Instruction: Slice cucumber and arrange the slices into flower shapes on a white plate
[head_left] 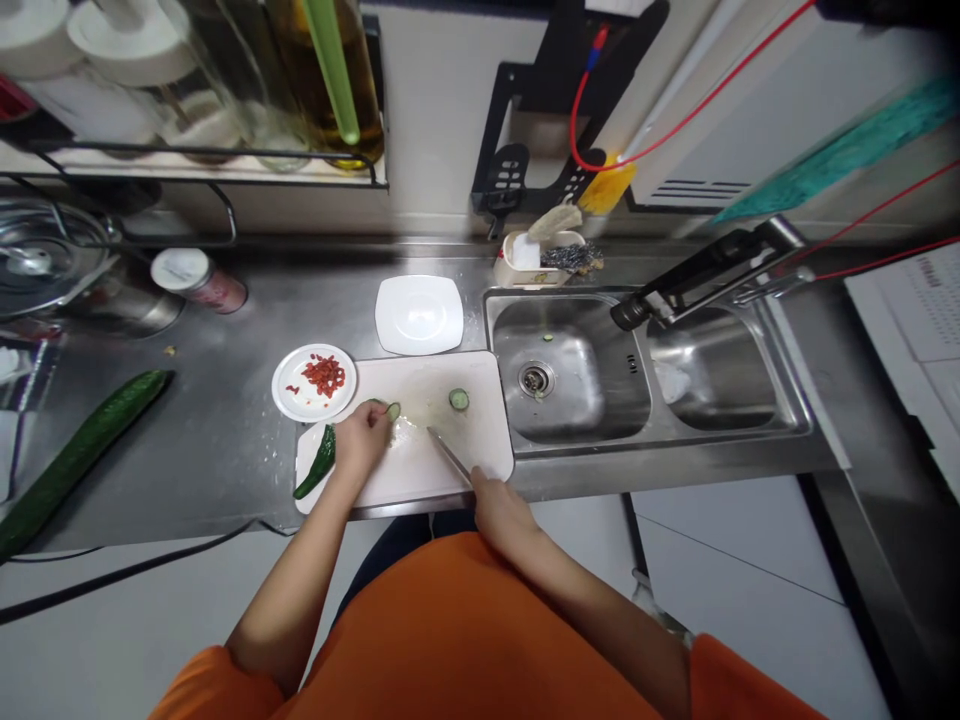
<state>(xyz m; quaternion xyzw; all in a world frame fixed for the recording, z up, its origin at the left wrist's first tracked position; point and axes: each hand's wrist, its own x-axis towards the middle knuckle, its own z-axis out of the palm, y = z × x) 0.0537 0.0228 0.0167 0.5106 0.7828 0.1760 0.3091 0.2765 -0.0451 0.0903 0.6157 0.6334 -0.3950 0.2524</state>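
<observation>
I'm watching the left hand (365, 437) pinching a pale-faced cucumber piece (393, 411) between narrowed fingertips, over the cutting board (480, 440); I cannot tell whether it is thin or long. The right hand (501, 505) is gripping the knife (450, 455), fingers wrapping the handle, the blade slanting toward the board's middle. I judge that the gap between blade and left fingers is sparing them from the edge.

A cucumber slice (458, 400) is lying apart near the board's far right, probably out of the blade's way. A dark green chunk (318, 468) is lying just beside the left wrist, seemingly within easy reach, while a long cucumber (82, 455) is resting well off to the left.

The round plate (289, 402) is holding chopped red bits (328, 375), mostly heaped together. A square dish (420, 315) is sitting just behind the board. The caddy (525, 277) is holding cleaning scrubbers (571, 258), and the sink (517, 415) is catching a green scrap (548, 338).
</observation>
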